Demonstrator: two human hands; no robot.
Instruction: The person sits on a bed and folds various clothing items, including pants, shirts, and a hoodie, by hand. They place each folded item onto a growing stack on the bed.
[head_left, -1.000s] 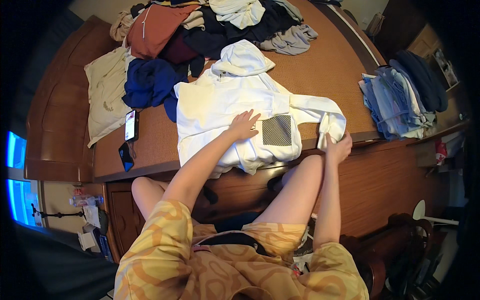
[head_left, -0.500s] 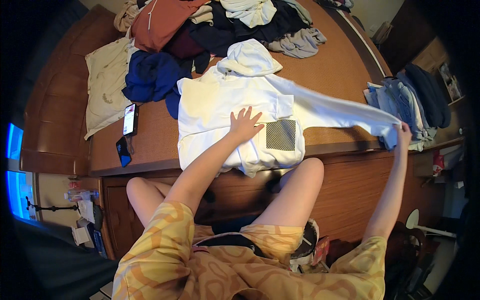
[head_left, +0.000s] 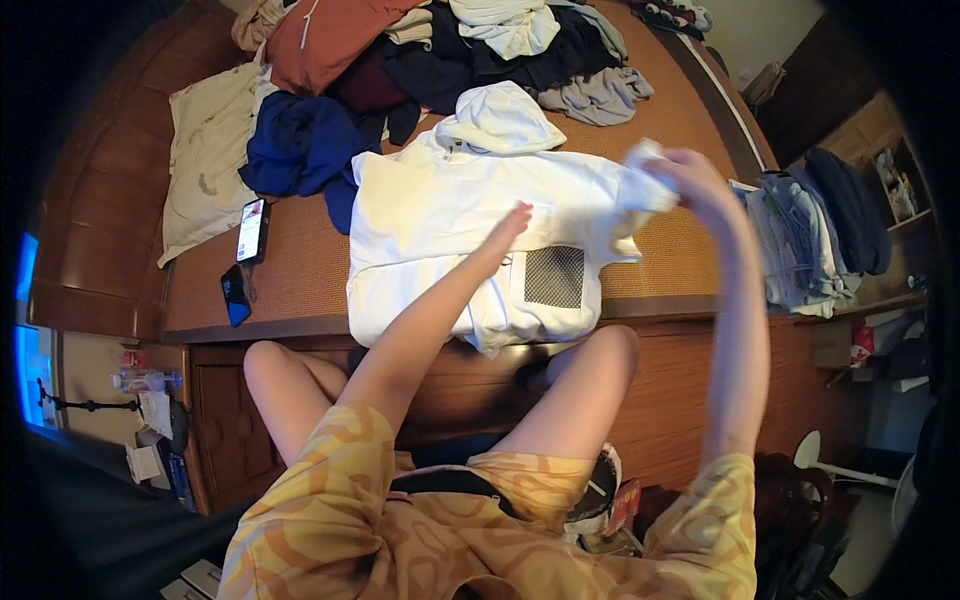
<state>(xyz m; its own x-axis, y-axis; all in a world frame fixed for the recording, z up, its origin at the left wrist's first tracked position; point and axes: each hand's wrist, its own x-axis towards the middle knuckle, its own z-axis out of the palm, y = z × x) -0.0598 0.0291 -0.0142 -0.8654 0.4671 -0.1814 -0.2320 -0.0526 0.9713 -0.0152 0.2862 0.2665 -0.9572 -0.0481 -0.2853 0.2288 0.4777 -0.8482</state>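
Observation:
A white hooded sweatshirt [head_left: 430,210] lies spread at the mat's near edge, its hood [head_left: 500,118] pointing away from me and a dark mesh patch [head_left: 554,277] at its lower right. Over the middle of it is my left hand [head_left: 508,238], seen edge-on, fingers out and holding nothing; whether it touches the cloth I cannot tell. My right hand [head_left: 695,178], smeared by motion, grips the sweatshirt's sleeve [head_left: 645,185] by its end, raised and bunched above the garment's right side.
Heaped clothes [head_left: 430,60] fill the far side, with a blue garment [head_left: 300,145] and a cream pillow [head_left: 205,160] at left. Two phones [head_left: 253,230] lie near the left edge. Folded jeans [head_left: 800,235] are stacked at right. My knees are below the bed edge.
My right hand has swung the sleeve from far right back inward and up toward the sweatshirt's body. My left hand, spread flat on the cloth before, has turned edge-on.

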